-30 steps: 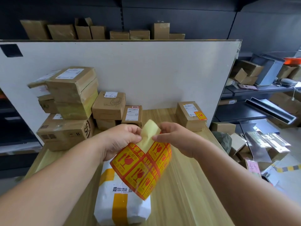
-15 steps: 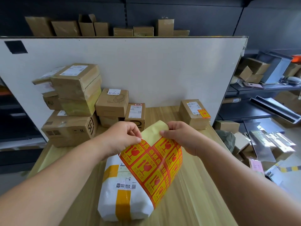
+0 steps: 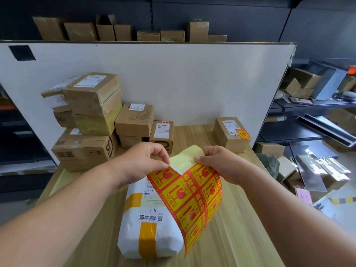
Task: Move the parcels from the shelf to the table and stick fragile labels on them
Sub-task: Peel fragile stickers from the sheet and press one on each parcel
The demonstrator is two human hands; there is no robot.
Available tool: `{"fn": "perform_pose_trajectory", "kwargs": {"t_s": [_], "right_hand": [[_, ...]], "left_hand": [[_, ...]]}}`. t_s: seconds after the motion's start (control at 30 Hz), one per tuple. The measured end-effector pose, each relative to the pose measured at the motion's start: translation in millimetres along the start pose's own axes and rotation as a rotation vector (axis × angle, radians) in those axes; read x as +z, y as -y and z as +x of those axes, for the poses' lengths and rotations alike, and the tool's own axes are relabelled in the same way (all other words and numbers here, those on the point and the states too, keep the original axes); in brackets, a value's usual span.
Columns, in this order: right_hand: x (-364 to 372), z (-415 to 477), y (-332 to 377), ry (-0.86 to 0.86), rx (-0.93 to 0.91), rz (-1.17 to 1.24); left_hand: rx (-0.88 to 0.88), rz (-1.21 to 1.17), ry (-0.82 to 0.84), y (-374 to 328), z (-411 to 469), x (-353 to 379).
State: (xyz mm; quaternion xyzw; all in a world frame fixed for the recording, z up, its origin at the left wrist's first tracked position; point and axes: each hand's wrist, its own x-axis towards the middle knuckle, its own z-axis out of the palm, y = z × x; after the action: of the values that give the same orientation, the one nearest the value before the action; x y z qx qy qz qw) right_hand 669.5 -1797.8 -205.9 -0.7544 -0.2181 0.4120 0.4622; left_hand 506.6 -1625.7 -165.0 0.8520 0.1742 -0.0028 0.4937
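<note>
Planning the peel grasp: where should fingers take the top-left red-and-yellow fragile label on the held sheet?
Pinch the label's lifted upper-left corner, coming from the left hand side. That corner already curls off the yellow backing, while the right hand holds the sheet's top edge.

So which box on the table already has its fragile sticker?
Follow the white board to its right end, at the wooden table's far right corner. The lone cardboard box there stands apart from the left stack, with a red-and-yellow fragile label on top.

The label sheet (image 3: 194, 197) hides the white parcel's (image 3: 146, 228) right side; its printing is unreadable
</note>
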Motion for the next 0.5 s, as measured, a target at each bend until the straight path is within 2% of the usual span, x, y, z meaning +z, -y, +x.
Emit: {"fn": "perform_pose_trajectory", "kwargs": {"t_s": [0.33,0.5], "right_hand": [[-6.6,1.6,-9.9,-0.022,0.046,0.055],[-11.6,4.4,-19.2,-0.036,0.076,0.104]], "left_hand": [[0.0,-0.107,0.064,3.0,-0.3,-9.5],[-0.01,-0.176,0.04,7.0,1.4,-11.2]]}}
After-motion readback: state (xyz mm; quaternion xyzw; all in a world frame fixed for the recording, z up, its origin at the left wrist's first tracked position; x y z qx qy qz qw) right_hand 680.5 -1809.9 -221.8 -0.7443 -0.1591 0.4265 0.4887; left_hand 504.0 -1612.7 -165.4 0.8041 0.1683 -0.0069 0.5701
